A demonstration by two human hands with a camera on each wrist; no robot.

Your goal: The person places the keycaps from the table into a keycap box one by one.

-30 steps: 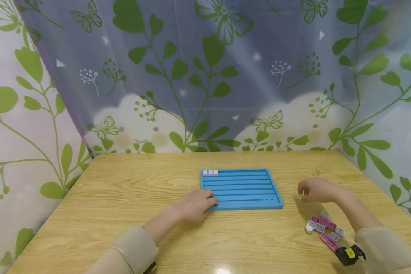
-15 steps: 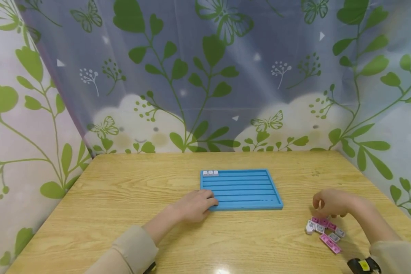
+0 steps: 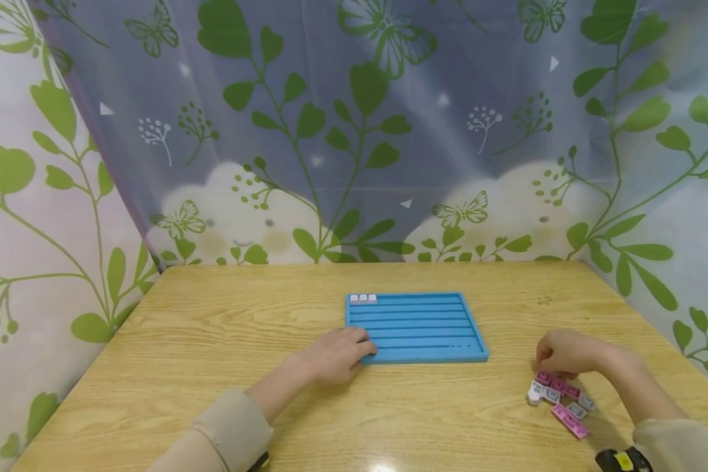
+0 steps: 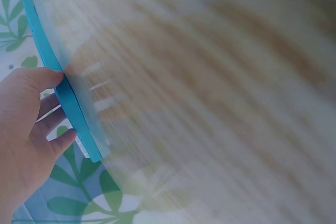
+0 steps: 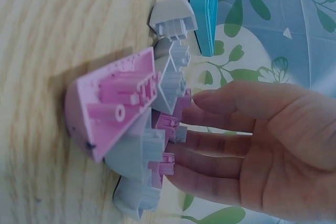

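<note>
My left hand [image 3: 337, 356] holds the near left corner of a blue ridged tray [image 3: 415, 323], its thumb on the front wall in the left wrist view. Three white keycaps [image 3: 363, 299] sit in the tray's far left corner. At the right, my right hand [image 3: 569, 352] reaches down behind a pile of loose keycaps. The right wrist view shows its fingers fairly straight, tips close behind the caps; the contact is partly hidden. In the pile lie several small pink keycaps [image 3: 557, 384], grey keycaps [image 3: 551, 394], a white keycap [image 3: 533, 395] and a long pink keycap [image 3: 570, 421].
A wooden table [image 3: 242, 301] carries everything. Behind it hangs a patterned cloth [image 3: 318, 131] with leaves and butterflies, and more cloth runs down both sides. A black and yellow wrist strap [image 3: 624, 461] shows at my right cuff.
My right hand has come down and toward me from beside the tray to the far side of the keycap pile. Its thumb and forefinger have drawn closer. My left hand has stayed put.
</note>
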